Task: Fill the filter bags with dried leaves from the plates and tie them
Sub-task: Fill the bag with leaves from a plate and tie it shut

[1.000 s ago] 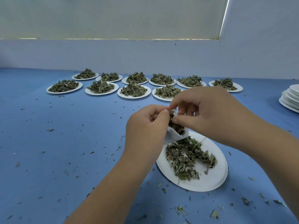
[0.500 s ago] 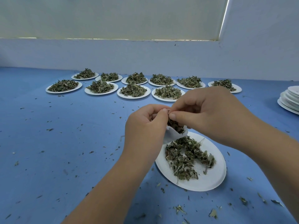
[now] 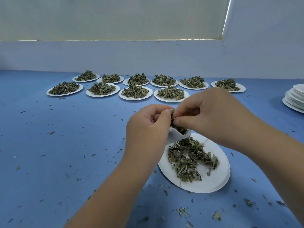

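Bag [image 3: 178, 137] first: a small white filter pouch, soft and crumpled. Its mouth gapes upward and dark green dried leaves [image 3: 181, 130] are packed in up to the brim. It hangs in the air between my hands, just over the far rim of the near plate [image 3: 213, 183], where a loose heap [image 3: 189, 160] of the same stuff lies.

My left grip [image 3: 148, 127] is curled tight, thumb and forefinger pinching the bag's left edge at the top. My right grip [image 3: 212, 116] is curled too, thumb and fingertips closed on a tuft of leaves at the bag's mouth. Whether it also touches the fabric I cannot tell.

Ten heaped plates [image 3: 135, 98] sit in two rows farther back on the blue surface [image 3: 65, 145], with a stack [image 3: 295, 100] of empty ones at the right.
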Action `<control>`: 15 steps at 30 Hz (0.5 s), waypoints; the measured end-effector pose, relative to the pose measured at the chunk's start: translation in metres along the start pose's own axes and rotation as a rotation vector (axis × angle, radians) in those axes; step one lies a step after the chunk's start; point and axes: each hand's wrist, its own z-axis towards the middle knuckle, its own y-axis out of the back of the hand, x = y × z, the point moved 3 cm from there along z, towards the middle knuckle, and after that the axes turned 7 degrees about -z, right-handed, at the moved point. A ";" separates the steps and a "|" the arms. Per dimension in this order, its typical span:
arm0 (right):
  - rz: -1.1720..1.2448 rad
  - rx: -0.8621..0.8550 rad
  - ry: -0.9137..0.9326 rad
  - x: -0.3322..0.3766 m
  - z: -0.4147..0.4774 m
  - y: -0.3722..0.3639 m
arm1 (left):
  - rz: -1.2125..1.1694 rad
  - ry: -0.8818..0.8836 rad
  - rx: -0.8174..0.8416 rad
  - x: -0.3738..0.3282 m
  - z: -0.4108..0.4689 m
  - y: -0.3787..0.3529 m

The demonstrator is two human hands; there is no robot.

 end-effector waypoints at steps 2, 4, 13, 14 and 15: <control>0.011 0.014 -0.016 0.000 0.000 0.001 | 0.005 -0.012 0.002 -0.001 -0.001 0.000; 0.039 0.040 -0.033 -0.001 0.000 0.003 | 0.015 -0.021 0.000 -0.002 -0.002 0.000; 0.005 -0.075 -0.063 -0.004 0.002 0.004 | 0.008 -0.036 -0.001 -0.004 -0.003 -0.002; 0.039 -0.071 -0.065 -0.006 0.003 0.005 | 0.011 -0.036 -0.001 -0.004 -0.003 -0.002; 0.087 -0.070 -0.070 -0.007 0.003 0.005 | 0.017 -0.038 0.000 -0.004 -0.003 -0.001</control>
